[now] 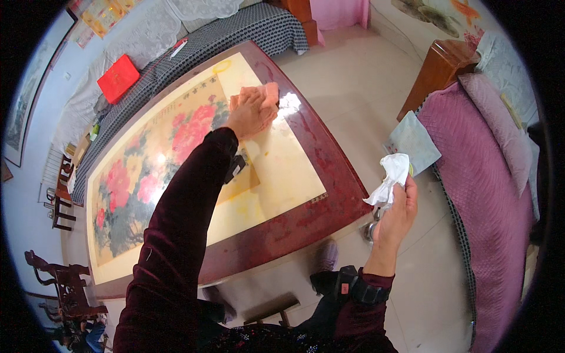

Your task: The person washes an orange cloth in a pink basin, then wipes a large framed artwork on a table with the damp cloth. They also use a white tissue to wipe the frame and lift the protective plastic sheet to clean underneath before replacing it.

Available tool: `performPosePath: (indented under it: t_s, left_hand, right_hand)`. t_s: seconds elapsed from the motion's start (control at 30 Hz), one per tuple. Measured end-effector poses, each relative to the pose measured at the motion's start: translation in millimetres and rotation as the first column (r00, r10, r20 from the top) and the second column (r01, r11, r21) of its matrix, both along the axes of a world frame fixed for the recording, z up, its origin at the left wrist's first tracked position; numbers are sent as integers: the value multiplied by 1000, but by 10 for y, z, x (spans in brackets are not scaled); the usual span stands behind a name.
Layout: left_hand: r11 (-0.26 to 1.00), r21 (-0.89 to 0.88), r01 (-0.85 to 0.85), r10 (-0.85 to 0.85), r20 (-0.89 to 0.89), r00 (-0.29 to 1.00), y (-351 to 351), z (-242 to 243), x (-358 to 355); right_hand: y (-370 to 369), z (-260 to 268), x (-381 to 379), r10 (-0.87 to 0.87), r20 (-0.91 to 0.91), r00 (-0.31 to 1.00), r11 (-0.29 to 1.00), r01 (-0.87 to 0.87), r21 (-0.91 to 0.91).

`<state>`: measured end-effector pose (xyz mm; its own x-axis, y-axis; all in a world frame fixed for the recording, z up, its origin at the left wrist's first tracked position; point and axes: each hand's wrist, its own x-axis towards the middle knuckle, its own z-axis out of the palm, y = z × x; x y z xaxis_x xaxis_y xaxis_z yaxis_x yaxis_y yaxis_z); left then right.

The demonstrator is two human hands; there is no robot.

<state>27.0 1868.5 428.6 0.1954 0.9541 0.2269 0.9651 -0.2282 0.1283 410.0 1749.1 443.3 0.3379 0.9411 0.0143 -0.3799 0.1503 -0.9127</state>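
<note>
My left hand [248, 112] lies on an orange cloth [267, 97], pressing it against the tabletop [282, 229] near its far right part. Beneath the cloth is a peony painting with a cream border [282, 176], which spreads over most of the dark red table. A small dark object [235, 169] shows by my left wrist. My right hand [395, 216], past the table's near right corner, pinches a crumpled white tissue or thin cloth [394, 170] between thumb and fingers. Bright reflections lie on the table surface.
A sofa with a dark patterned cover [238, 31] runs along the far side, with a red bag [118, 79] on it. To the right are a pink quilted seat cover [468, 194] and a pale square item [412, 143]. A carved wooden chair [66, 287] stands at lower left.
</note>
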Motion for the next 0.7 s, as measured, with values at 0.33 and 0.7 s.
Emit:
performPosePath:
  t_s: [0.33,0.7]
  left_hand:
    - [869,131,476,-490,102,866,-1356,266,1421]
    - [737,328,591,-649,101,754,-1304,226,1170]
  right_hand:
    - [-76,75,-89,24,-27,999,1000,-24,-9]
    - [-57,-9,-76,-64,23,998,998,63,31]
